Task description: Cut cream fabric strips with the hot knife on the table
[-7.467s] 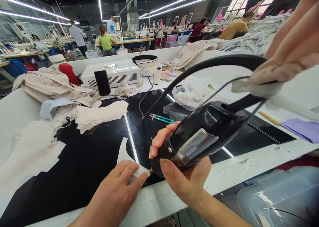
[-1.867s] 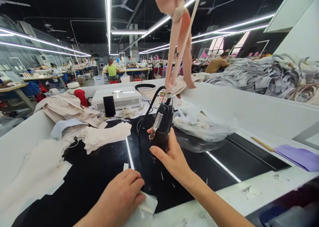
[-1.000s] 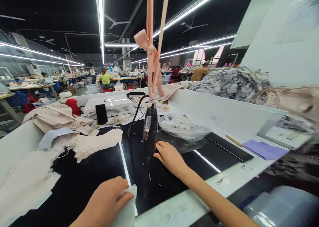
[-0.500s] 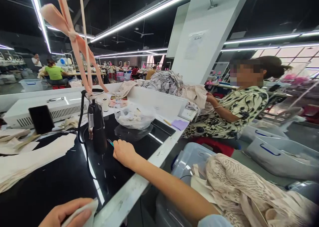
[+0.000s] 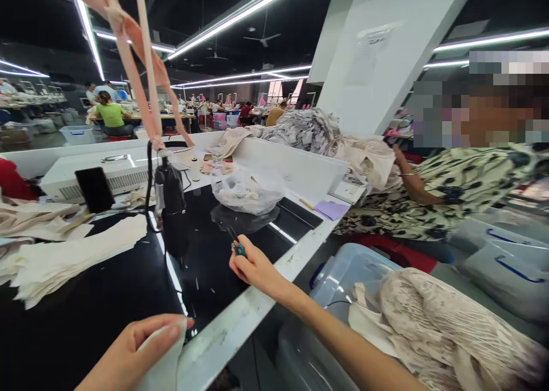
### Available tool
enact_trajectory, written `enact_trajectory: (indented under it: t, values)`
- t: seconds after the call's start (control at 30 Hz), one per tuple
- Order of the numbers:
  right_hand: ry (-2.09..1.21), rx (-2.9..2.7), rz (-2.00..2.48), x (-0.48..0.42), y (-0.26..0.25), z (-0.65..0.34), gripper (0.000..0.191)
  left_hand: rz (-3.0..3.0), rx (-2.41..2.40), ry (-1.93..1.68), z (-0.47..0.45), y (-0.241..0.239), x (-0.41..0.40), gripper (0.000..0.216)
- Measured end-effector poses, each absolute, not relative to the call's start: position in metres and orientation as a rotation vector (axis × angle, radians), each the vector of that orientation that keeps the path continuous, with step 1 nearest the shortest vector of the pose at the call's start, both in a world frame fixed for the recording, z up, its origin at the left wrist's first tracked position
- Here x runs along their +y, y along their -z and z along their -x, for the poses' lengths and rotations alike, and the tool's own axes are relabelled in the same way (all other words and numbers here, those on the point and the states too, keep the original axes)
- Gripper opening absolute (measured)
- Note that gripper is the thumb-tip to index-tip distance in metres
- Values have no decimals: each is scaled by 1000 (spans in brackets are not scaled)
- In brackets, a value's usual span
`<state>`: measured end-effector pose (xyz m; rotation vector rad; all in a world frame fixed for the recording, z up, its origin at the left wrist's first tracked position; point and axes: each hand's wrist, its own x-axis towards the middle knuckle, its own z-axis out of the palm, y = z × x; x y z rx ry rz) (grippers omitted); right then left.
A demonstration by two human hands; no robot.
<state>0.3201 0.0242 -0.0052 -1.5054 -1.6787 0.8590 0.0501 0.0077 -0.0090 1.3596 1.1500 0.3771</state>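
Note:
My right hand is closed around small scissors with a teal handle, their dark blades pointing up and left over the black tabletop. At the lower left, my left hand pinches a pale fabric piece between thumb and fingers, near the table's white front edge. A black handheld tool hangs by peach fabric strips, to the left of my right hand. Beyond that hand lies a clear plastic bag with pale bits inside.
Stacked cream fabric pieces lie at left, near a phone leaning on a white box. A purple cloth sits by the right edge. Below stands a plastic bin with patterned fabric. A co-worker handles beige cloth at right.
My right hand has moved right and lifted the scissors, whose blades now show. My left hand has come further into view with the fabric. The camera has turned slightly left.

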Motion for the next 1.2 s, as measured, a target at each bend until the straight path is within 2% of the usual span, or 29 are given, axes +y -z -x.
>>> enact_trajectory:
  t: [0.13, 0.23, 0.4, 0.5, 0.7, 0.97, 1.2]
  values:
    - [-1086, -1706, 1277, -3, -1, -318, 26, -1320, 1110, -365, -55, 2, 6, 69]
    - [-1088, -1846, 1296, -17, -6, -317, 24, -1301, 1078, -351, -55, -1, 5, 68]
    - [-1186, -1930, 1379, -34, -7, -311, 52, -1318, 1059, -360, -51, -3, 3, 63]
    - [-1227, -1895, 1397, -38, -3, -307, 59, -1289, 1058, -357, -50, -2, 3, 63]
    - [-1172, -1974, 1364, -37, 1, -303, 58, -1356, 1049, -366, -47, 0, 0, 60]
    - [-1068, -2114, 1205, -39, 2, -296, 41, -1441, 986, -364, -52, -8, -1, 45]
    - [-1042, -2159, 1196, -40, -2, -289, 36, -1464, 1009, -318, -54, -11, -4, 49]
